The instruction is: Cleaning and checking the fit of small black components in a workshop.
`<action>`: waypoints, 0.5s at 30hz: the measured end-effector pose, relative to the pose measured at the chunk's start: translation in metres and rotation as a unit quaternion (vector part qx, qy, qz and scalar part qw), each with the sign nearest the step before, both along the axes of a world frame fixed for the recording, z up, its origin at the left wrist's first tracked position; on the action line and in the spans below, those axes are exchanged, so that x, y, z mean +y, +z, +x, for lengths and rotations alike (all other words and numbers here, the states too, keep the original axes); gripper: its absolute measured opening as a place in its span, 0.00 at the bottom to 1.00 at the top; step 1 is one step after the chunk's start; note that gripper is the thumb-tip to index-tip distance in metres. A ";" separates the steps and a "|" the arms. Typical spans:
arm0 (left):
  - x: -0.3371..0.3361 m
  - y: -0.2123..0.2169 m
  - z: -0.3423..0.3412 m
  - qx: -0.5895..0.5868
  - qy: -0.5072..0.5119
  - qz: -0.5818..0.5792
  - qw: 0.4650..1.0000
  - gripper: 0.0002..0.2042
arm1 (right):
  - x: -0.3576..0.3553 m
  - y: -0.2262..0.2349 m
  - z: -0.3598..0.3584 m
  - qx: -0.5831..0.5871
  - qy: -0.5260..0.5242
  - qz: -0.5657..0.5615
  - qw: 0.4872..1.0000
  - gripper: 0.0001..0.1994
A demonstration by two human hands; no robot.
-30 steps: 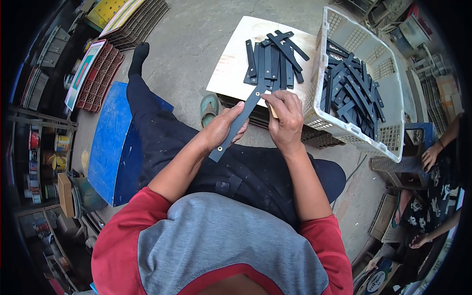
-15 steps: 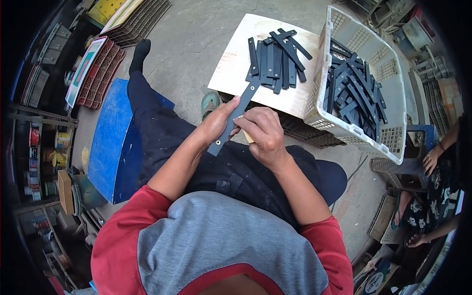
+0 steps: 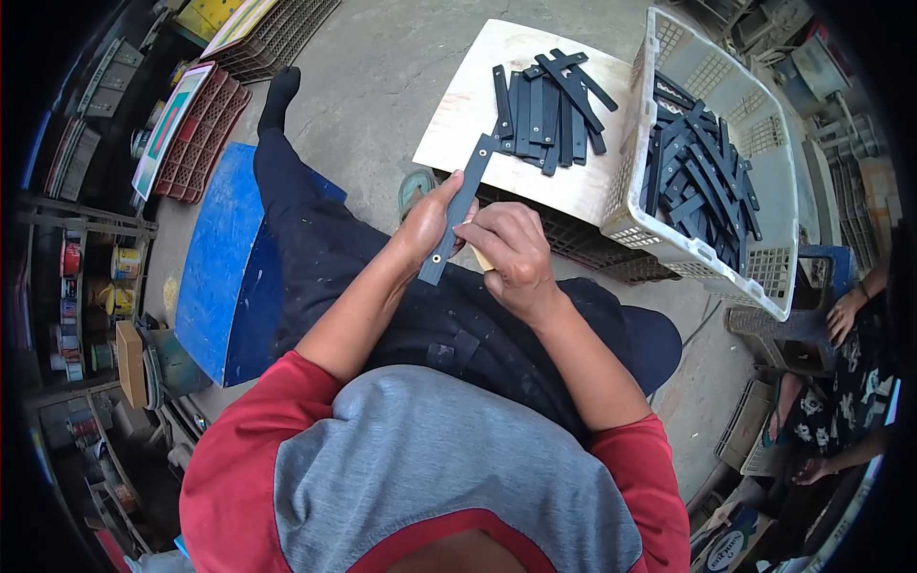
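My left hand [image 3: 427, 222] is closed around the middle of a flat dark strip [image 3: 470, 191], which has a brass-coloured eyelet near each end. The strip slants over my lap, its far end just short of the loose strips. My right hand [image 3: 516, 250] is closed beside the strip's right edge, fingertips against or very near it. A small pale-yellow piece [image 3: 483, 261] shows under those fingers; its kind is not clear. Beyond my hands, a pile of similar dark strips [image 3: 549, 110] lies on a pale wooden board [image 3: 449, 119].
Right of the board stands a white plastic crate [image 3: 659, 246] with many more dark strips [image 3: 702, 177]. A blue box [image 3: 210, 272] is by my left leg. Another person's hand [image 3: 843, 313] rests at the far right. Shelves with tins [image 3: 122, 267] line the left.
The held strip has turned a little more upright and its near end has risen. My right hand stays beside it. The whole view has shifted slightly.
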State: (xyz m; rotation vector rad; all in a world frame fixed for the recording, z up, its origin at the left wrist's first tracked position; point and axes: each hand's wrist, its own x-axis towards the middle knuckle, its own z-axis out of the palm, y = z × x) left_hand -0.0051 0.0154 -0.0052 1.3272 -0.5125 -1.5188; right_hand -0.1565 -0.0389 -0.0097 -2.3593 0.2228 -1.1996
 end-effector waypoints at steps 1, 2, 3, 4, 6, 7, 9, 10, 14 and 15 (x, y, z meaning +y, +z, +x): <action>0.000 -0.010 0.000 -0.003 0.021 -0.009 1.000 0.25 | 0.004 -0.002 0.000 -0.008 0.018 0.008 1.000 0.19; -0.001 -0.014 0.001 -0.005 0.042 -0.018 0.999 0.25 | 0.006 -0.004 0.000 -0.017 0.035 0.015 0.999 0.19; -0.003 -0.016 0.001 -0.006 0.042 -0.019 0.999 0.25 | 0.006 -0.003 0.000 -0.017 0.035 0.014 0.999 0.19; -0.006 -0.018 0.000 -0.019 0.052 -0.031 0.998 0.25 | 0.005 -0.002 0.000 -0.013 0.039 0.009 0.999 0.19; -0.004 -0.010 -0.004 -0.031 0.062 -0.037 0.997 0.25 | 0.006 -0.002 -0.001 -0.007 0.042 0.009 0.999 0.19; -0.001 -0.002 -0.006 -0.018 0.058 -0.007 0.998 0.25 | 0.002 -0.001 0.000 -0.003 0.020 0.008 1.000 0.19; -0.001 0.003 -0.008 -0.006 0.054 0.020 0.998 0.25 | -0.002 -0.001 0.001 -0.006 -0.003 0.009 1.000 0.18; -0.001 0.000 -0.007 -0.012 0.052 0.001 0.999 0.25 | -0.001 -0.001 0.000 -0.006 -0.003 0.008 1.000 0.18; -0.005 -0.013 -0.003 -0.039 0.059 -0.070 0.995 0.25 | 0.008 -0.003 0.000 -0.014 0.045 0.018 0.999 0.17; -0.004 -0.008 -0.005 -0.038 0.059 -0.068 0.995 0.25 | 0.006 -0.002 0.000 -0.011 0.032 0.005 0.999 0.17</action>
